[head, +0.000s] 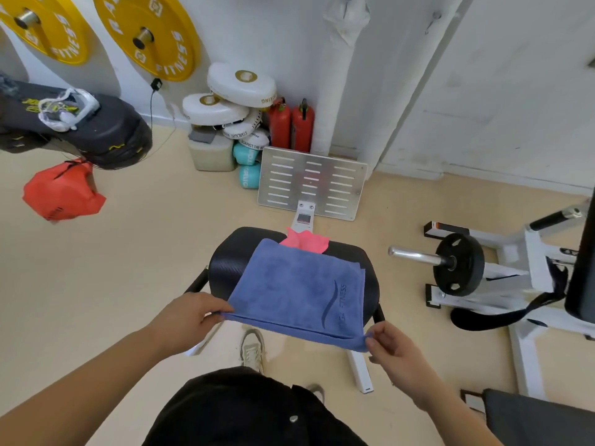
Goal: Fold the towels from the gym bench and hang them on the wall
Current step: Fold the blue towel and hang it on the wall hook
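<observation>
A blue towel (296,291) with a darker printed logo lies folded over the black padded gym bench (225,262). My left hand (190,317) pinches its near left corner. My right hand (389,346) pinches its near right corner, and the near edge is lifted slightly off the pad. A pink towel (306,241) peeks out from under the blue one at the far side of the bench. A metal hook (433,22) is fixed high on the white wall at the upper right.
A slotted metal footplate (310,183) stands beyond the bench. Two red fire extinguishers (291,127) and stacked white pads (231,104) fill the corner. A weight machine with a black plate (458,263) sits right. A red bag (61,191) lies left.
</observation>
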### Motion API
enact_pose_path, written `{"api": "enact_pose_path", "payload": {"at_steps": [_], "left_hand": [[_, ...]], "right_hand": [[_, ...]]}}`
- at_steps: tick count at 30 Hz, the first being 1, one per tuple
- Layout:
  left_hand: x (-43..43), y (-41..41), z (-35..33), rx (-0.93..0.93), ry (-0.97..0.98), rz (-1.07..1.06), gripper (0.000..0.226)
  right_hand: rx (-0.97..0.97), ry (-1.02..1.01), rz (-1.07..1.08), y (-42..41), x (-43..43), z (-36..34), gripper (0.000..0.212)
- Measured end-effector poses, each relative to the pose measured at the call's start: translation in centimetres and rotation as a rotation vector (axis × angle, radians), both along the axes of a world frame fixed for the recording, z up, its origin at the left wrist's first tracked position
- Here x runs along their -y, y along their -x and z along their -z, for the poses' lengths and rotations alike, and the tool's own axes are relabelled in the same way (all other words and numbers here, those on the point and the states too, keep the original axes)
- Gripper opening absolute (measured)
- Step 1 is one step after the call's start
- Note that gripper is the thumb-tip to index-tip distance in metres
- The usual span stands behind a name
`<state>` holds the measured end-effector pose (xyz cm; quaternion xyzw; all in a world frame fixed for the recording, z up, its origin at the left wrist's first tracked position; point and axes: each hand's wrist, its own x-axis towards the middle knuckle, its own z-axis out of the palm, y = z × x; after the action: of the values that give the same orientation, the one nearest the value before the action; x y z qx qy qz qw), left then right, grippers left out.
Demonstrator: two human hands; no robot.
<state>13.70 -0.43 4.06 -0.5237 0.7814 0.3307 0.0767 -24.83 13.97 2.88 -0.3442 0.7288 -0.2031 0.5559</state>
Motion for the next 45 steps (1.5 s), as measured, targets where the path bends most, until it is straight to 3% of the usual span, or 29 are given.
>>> {"api": "enact_pose_path", "payload": {"at_steps": [6,10,14,21,25,31,35,39,41,45], "left_hand": [[1.9,2.4,0.2,-0.002,-0.179,-0.081,0.023],[6.2,5.3,2.4,-0.121,-0.107,-0.245,0.025],[10.1,8.0,5.5,-0.117,-0.092,-0.263,0.016],[13.4,10.1,8.9,0.047,-0.132,-0.299,0.007],[13.8,10.0,9.8,0.131,-0.177,-0.347,0.031],[12.5,11.1,9.7,0.069,-0.227,-0.414,0.018],[11.6,11.3,8.6,0.009,-0.235,-0.508,0.017],[10.6,11.0,6.1,-0.143,-0.291,-0.624,0.026],[10.4,10.5,5.0,-0.146,-0.332,-0.654,0.011],[10.7,9.9,2.7,-0.174,-0.202,-0.611,0.009]], "right_hand": [[-0.075,0.026,0.154,0.7,1.5,1.5,0.007],[-0.125,0.045,0.249,1.5,6.5,3.4,0.005],[-0.18,-0.042,0.308,1.8,10.6,6.7,0.008],[-0.244,-0.197,0.408,1.6,11.3,10.5,0.011],[-0.255,-0.115,0.525,0.6,11.9,10.1,0.014],[-0.319,-0.2,0.475,-1.3,10.6,11.1,0.027],[-0.229,-0.295,0.569,-1.6,10.9,11.0,0.026],[-0.143,-0.213,0.629,-2.0,11.0,10.1,0.015],[-0.075,-0.166,0.629,-1.9,11.2,9.0,0.014],[0.137,-0.191,0.636,-0.8,11.7,5.9,0.025]]}}
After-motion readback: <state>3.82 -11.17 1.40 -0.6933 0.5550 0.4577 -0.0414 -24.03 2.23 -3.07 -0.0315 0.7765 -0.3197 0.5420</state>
